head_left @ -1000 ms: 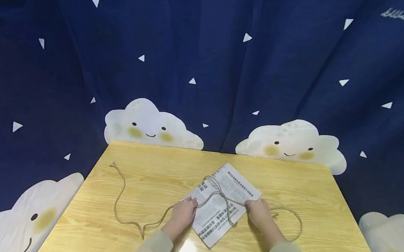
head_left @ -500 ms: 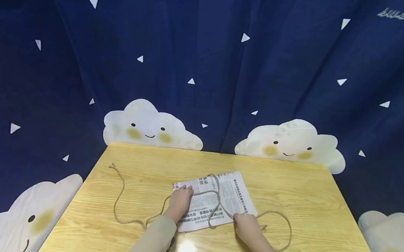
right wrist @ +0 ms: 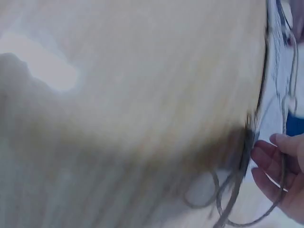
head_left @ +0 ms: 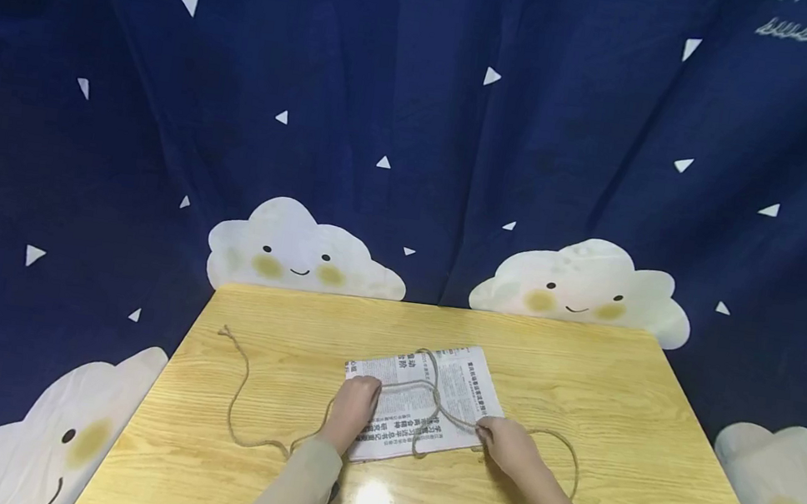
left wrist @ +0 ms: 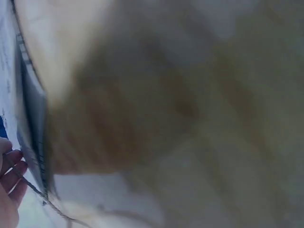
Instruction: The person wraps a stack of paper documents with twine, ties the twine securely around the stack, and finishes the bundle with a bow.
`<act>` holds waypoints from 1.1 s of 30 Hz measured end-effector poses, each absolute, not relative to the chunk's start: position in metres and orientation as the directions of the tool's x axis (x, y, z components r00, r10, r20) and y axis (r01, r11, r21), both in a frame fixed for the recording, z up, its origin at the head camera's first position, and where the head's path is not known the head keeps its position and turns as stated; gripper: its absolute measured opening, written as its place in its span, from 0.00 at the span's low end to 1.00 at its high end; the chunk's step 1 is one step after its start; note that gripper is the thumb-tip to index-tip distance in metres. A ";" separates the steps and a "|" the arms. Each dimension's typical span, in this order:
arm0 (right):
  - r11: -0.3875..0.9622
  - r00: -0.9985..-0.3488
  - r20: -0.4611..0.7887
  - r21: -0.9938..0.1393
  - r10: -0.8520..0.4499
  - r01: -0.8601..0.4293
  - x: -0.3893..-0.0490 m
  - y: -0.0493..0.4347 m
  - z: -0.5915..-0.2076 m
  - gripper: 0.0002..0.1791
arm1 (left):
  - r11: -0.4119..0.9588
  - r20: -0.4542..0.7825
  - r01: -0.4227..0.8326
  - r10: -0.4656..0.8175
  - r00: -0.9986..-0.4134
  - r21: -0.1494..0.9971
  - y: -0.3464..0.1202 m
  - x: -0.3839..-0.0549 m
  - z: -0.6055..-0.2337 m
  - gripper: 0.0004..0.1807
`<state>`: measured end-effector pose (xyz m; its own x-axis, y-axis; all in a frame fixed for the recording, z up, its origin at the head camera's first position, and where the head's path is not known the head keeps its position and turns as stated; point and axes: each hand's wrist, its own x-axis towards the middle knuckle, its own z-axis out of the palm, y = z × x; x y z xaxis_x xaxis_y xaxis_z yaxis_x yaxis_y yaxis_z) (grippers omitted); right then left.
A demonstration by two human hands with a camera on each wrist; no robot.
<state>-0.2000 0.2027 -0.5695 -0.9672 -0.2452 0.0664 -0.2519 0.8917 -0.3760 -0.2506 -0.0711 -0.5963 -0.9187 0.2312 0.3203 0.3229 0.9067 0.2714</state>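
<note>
A folded newspaper (head_left: 387, 443) lies flat, slightly slanted, on the wooden table. Across its top runs a tan rope (head_left: 458, 420), which crosses a second stretch of rope near the middle of the paper. My left hand (head_left: 353, 405) holds the rope at the paper's left edge; in the left wrist view the rope (left wrist: 32, 185) passes over the curled fingers. At the right edge my right hand (head_left: 510, 446) pinches the other side of the rope. The right wrist view shows that hand (right wrist: 280, 166) beside the folded edge, with rope running between thumb and fingers.
One loose rope tail (head_left: 234, 399) trails over the left of the table (head_left: 645, 500) to a knotted end. Another length (head_left: 575, 458) curves out behind the right hand. A dark blue curtain (head_left: 435, 121) with white clouds hangs behind the table.
The newspaper has turned clockwise, from steeply slanted to nearly level. Both hands moved with it while holding the rope; lately the right hand has shifted a little right and away from me.
</note>
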 end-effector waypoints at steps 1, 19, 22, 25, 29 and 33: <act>0.884 -0.970 0.055 -0.401 -0.238 -0.240 -0.204 0.207 -0.569 0.04 | 0.905 0.329 0.328 0.233 -0.915 0.270 -0.073 -0.248 -0.597 0.08; 0.915 -0.997 -0.045 -0.402 -0.055 -0.032 -0.274 0.257 -0.548 0.12 | 0.894 0.354 0.293 0.168 -0.920 0.338 -0.097 -0.224 -0.611 0.05; 0.877 -0.996 -0.087 -0.480 -0.023 0.022 -0.273 0.259 -0.554 0.13 | 0.890 0.317 0.253 0.132 -0.939 0.379 -0.098 -0.222 -0.612 0.06; 0.823 -0.993 -0.119 -0.563 0.012 0.077 -0.268 0.262 -0.564 0.13 | 0.885 0.288 0.210 0.091 -0.953 0.416 -0.099 -0.220 -0.612 0.06; 0.742 -0.988 -0.138 -0.656 0.065 0.140 -0.260 0.263 -0.576 0.13 | 0.876 0.264 0.172 0.053 -0.963 0.451 -0.100 -0.219 -0.612 0.06; 0.663 -0.981 -0.149 -0.723 0.123 0.193 -0.255 0.259 -0.583 0.14 | 0.869 0.274 0.156 0.025 -0.962 0.470 -0.099 -0.219 -0.612 0.06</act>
<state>-0.2548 0.2589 -0.5832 -0.9811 0.1231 -0.1492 0.1931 0.6631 -0.7232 -0.2192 -0.0990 -0.6120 -0.9616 0.0247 0.2735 0.1561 0.8686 0.4703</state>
